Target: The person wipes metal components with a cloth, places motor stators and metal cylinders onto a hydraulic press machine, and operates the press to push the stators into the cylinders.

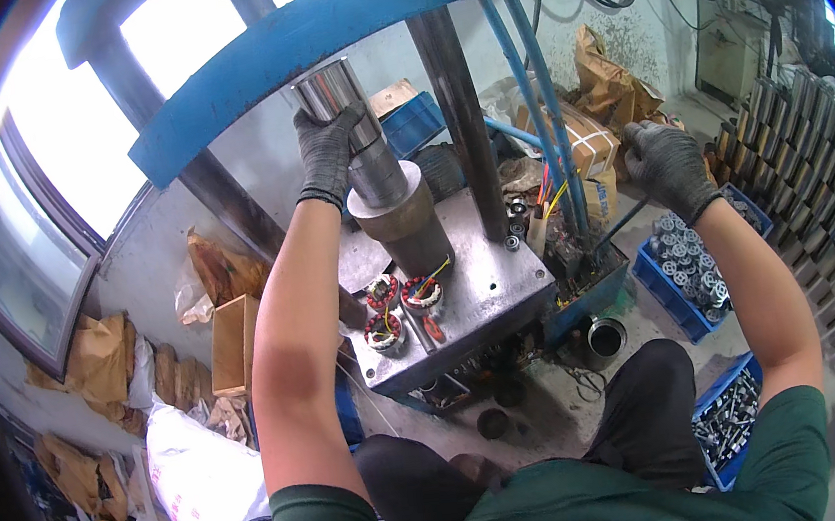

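Close before the person, under a blue metal beam [287, 52], the shiny smooth steel cylinder [329, 90] is just above a dull grey metal cylinder [376, 176]. This one stands on, or in, a thick brownish metal sleeve [399, 220]; I cannot tell which. The left grip [330, 156], in a dark grey glove, is closed around the lower side of the shiny cylinder. The right grip [670, 171], gloved likewise, is curled near a thin dark rod [623, 224], but I cannot tell if it holds it.

The shiny cylinder looks heavy and stiff, hardly fragile; its polished side may be slippery, so it seems better to hold it around the body with the full palm.

Below, the sleeve and three ring-shaped coils with red and white windings [422, 293] stand on the steel surface [500, 283].

Beside the person's knee, a blue plastic crate [733, 377] contains many small, long metal parts [730, 421]. Farther, another blue crate [665, 305] is full of light-grey spoked discs [684, 265]. Behind the press, a blue bin [413, 125] has a pale object [392, 97] at its top; its other content is hidden.
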The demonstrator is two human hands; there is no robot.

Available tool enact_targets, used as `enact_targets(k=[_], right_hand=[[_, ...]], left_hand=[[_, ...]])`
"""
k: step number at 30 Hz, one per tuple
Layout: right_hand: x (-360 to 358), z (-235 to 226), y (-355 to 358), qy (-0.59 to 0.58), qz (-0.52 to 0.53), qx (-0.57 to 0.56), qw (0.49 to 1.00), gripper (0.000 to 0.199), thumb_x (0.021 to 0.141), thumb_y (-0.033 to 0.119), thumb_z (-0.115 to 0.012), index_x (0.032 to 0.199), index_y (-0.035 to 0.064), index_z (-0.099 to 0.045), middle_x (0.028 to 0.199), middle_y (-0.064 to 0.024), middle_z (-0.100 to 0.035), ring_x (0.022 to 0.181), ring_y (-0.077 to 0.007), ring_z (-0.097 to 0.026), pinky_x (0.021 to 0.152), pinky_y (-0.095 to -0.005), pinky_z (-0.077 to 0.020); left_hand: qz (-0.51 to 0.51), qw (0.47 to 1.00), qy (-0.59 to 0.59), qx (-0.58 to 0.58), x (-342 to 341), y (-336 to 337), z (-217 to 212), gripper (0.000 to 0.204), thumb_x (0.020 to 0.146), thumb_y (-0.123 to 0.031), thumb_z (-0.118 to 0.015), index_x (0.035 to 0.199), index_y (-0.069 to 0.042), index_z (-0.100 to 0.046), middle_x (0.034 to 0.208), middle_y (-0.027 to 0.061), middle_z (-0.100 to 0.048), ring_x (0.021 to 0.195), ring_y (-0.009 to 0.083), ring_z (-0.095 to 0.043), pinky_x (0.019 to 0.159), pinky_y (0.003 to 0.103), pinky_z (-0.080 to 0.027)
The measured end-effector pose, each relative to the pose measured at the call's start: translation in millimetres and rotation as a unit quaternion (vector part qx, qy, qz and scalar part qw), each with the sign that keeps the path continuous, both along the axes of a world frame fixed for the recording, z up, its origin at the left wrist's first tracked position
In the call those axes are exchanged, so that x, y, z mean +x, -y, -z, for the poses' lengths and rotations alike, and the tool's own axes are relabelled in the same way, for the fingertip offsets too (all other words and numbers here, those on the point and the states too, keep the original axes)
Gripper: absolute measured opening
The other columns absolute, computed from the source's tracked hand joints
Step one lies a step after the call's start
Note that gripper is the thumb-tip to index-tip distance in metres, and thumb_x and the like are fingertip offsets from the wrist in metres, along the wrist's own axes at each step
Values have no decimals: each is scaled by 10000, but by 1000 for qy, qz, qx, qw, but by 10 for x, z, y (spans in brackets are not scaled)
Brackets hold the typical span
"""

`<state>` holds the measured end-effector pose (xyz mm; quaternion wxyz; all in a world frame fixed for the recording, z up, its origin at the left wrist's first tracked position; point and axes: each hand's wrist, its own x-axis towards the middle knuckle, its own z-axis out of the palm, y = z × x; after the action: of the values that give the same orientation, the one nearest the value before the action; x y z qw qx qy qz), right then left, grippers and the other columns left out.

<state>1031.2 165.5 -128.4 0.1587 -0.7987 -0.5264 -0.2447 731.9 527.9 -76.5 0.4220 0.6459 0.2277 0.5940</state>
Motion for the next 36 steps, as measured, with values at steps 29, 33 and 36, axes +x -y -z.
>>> enact_targets(k=[29, 33, 36], right_hand=[[-696, 1121, 1840, -214, -94, -216, 948, 199, 777, 201, -677, 893, 56, -747, 838, -212, -701, 806, -409, -697, 730, -494, -557], [-752, 1116, 1823, -208, -76, -194, 956, 188, 787, 202, -672, 887, 60, -746, 841, -207, -703, 812, -410, -696, 735, -488, -559], [-781, 1101, 1806, -203, -71, -182, 960, 176, 798, 205, -674, 877, 62, -740, 845, -202, -705, 816, -407, -696, 735, -484, -560]], left_hand=[[-86, 993, -23, 83, 64, -141, 374, 939, 720, -210, -931, 1416, 28, -347, 1297, 191, -615, 1134, 255, -643, 970, 366, -552], [-112, 989, -9, 101, 62, -98, 789, 963, 710, -232, -946, 1424, 17, -349, 1336, 181, -594, 1171, 256, -628, 1017, 360, -534], [-65, 996, -12, 56, 46, -116, 992, 910, 702, -218, -963, 1391, -29, -400, 1282, 148, -629, 1132, 265, -647, 985, 368, -554]])
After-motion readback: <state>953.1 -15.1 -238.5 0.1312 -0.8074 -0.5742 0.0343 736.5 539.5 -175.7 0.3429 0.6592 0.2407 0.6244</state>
